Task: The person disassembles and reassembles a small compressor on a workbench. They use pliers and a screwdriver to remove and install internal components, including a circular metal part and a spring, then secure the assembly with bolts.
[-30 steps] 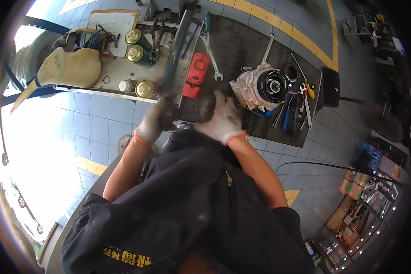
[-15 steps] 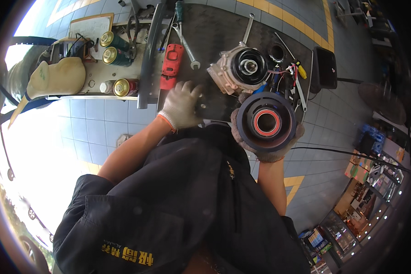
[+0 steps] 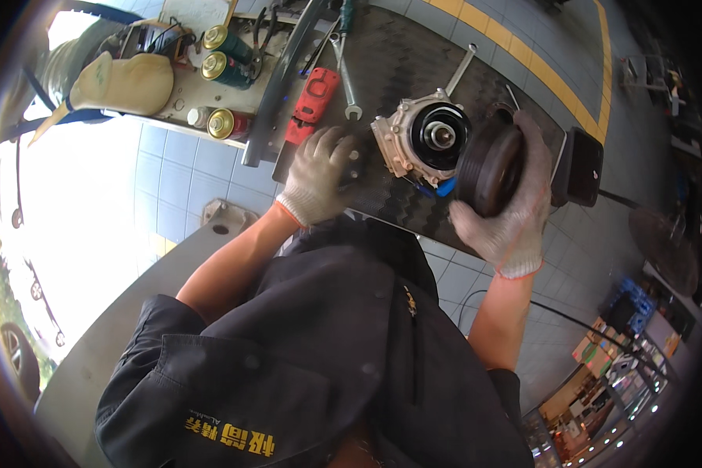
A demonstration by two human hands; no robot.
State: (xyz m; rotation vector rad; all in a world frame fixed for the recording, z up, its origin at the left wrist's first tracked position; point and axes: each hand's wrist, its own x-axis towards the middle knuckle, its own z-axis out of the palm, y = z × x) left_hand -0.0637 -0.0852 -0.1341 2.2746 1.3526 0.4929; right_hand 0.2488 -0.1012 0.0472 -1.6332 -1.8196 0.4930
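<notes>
My gloved right hand grips a black grooved pulley by its rim, fingers behind and thumb in front. The pulley is tilted on edge, just right of a metal compressor whose black round face and central hub point up. Whether the two touch, I cannot tell. My gloved left hand rests over the dark mat with its fingers apart and nothing visible in them. Near its fingertips lie small metal bits, perhaps bolts. Just beyond it is a red tool case or holder.
Wrenches lie on the dark-matted bench, one beyond the compressor. A black tray stands at the right edge. Spray cans and a cream jug sit on the left shelf.
My right hand has swung the pulley up and right, turning it from face-up to on edge beside the compressor. The view has shifted; my left hand stays by the red case.
</notes>
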